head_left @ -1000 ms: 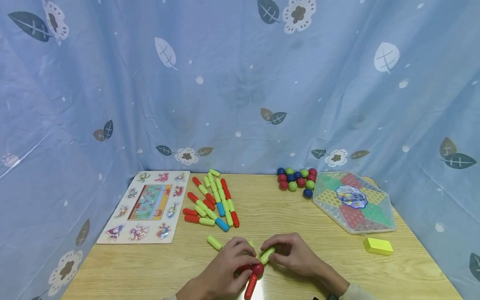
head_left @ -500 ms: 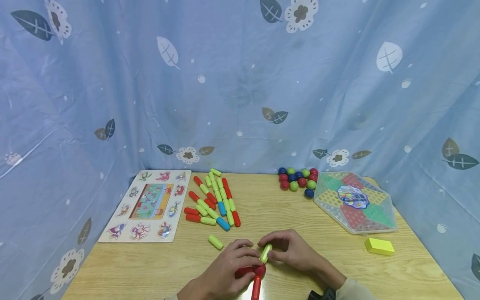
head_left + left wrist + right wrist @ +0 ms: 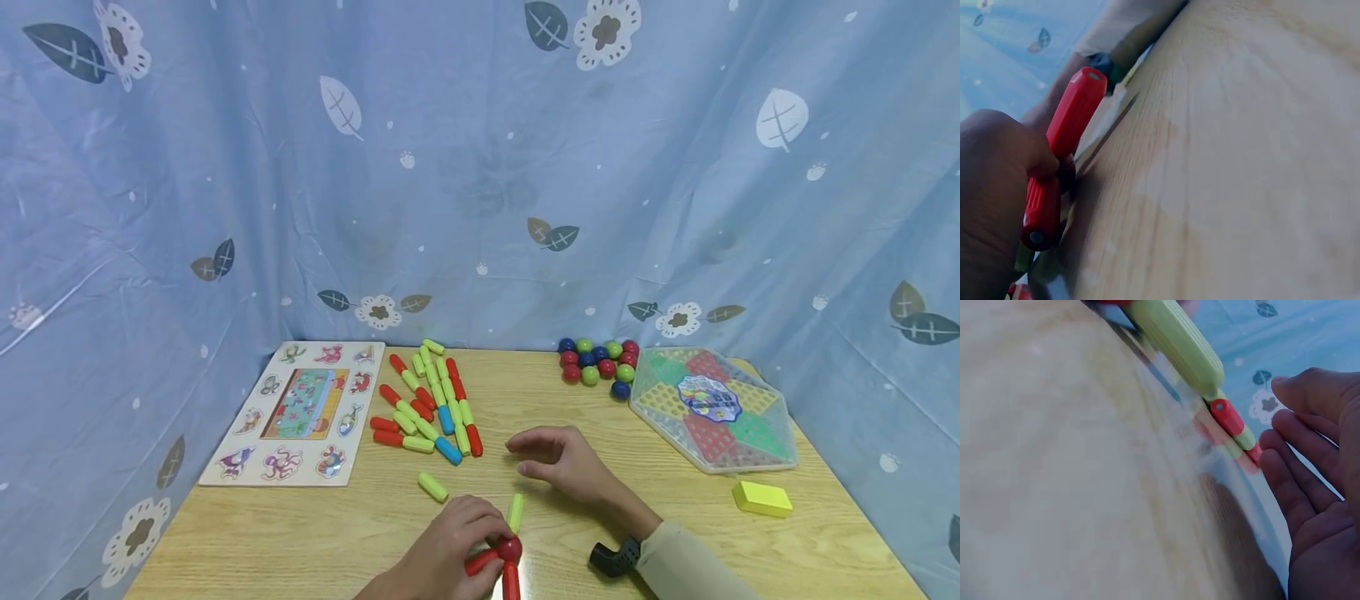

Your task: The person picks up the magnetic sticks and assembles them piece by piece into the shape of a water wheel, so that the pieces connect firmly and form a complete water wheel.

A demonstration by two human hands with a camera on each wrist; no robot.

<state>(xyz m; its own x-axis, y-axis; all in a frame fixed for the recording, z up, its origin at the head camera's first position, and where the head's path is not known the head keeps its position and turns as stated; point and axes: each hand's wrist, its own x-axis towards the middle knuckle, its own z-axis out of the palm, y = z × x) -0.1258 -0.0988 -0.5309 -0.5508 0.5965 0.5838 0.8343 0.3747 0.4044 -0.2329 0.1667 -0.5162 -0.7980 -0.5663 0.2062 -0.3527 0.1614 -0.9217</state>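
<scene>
Near the front of the table, my left hand point(image 3: 448, 552) grips a red magnetic stick point(image 3: 481, 562), fingertips at a red ball point(image 3: 510, 548). A second red stick point(image 3: 511, 582) points toward me from that ball, and a yellow-green stick point(image 3: 516, 513) points away from it. In the left wrist view the red stick point(image 3: 1076, 112) shows a small metal dot at its end. My right hand point(image 3: 566, 465) hovers beyond and right of the yellow-green stick, fingers relaxed, holding nothing. The right wrist view shows that stick point(image 3: 1179, 347) apart from the fingers point(image 3: 1297, 469).
A loose yellow-green stick point(image 3: 432, 487) lies left of the ball. Behind it are several joined sticks point(image 3: 427, 408) and an animal puzzle board point(image 3: 355, 450). Coloured balls point(image 3: 597, 362), a hexagonal game box point(image 3: 712, 417) and a yellow block point(image 3: 762, 498) stand on the right.
My right hand has let go of the yellow-green stick and drawn away from it toward the back. That stick now points straighter away from the ball; the left hand keeps its hold.
</scene>
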